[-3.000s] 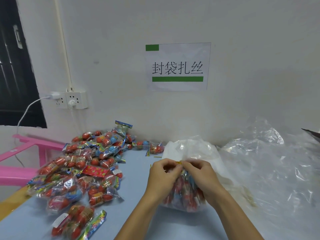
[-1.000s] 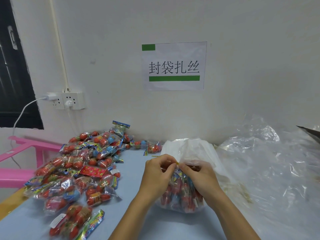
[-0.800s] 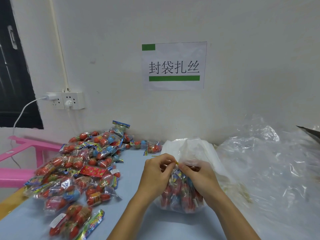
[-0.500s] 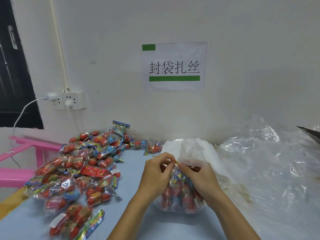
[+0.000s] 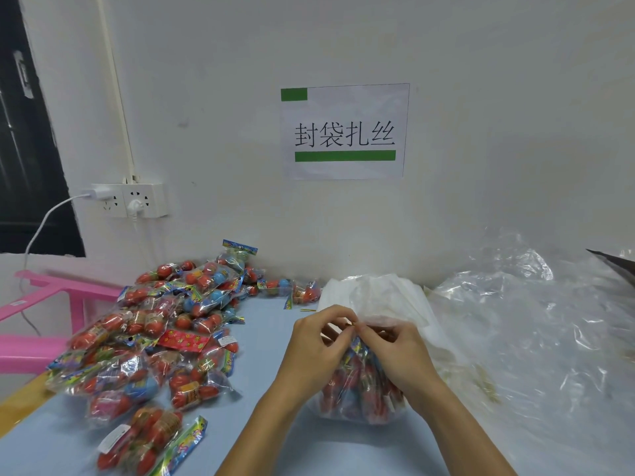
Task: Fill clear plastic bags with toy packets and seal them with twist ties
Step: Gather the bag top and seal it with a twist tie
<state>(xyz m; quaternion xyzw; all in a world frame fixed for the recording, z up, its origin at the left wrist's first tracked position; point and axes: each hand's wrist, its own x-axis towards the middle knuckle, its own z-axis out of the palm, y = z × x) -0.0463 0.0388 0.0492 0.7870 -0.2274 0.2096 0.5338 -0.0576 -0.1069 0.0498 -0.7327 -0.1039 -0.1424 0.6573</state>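
Observation:
A clear plastic bag point(image 5: 357, 396) packed with red and blue toy packets stands on the blue table point(image 5: 268, 338) in front of me. Its neck is gathered between my hands. My left hand point(image 5: 318, 345) and my right hand point(image 5: 391, 352) both pinch a thin gold twist tie point(image 5: 351, 325) at that neck. A big pile of loose toy packets point(image 5: 154, 331) lies to the left. A stack of flat clear bags point(image 5: 385, 297) sits just behind the filled bag.
Crumpled clear plastic sheeting point(image 5: 536, 331) covers the right side of the table. A loose twist tie point(image 5: 308, 309) lies near the wall. A pink stool point(image 5: 44, 304) stands off the left edge. A wall socket point(image 5: 132, 199) and a paper sign point(image 5: 344, 131) hang on the wall.
My fingers have kept working the twist tie at the bag's neck, with small shifts only. The bag and the pile have stayed put.

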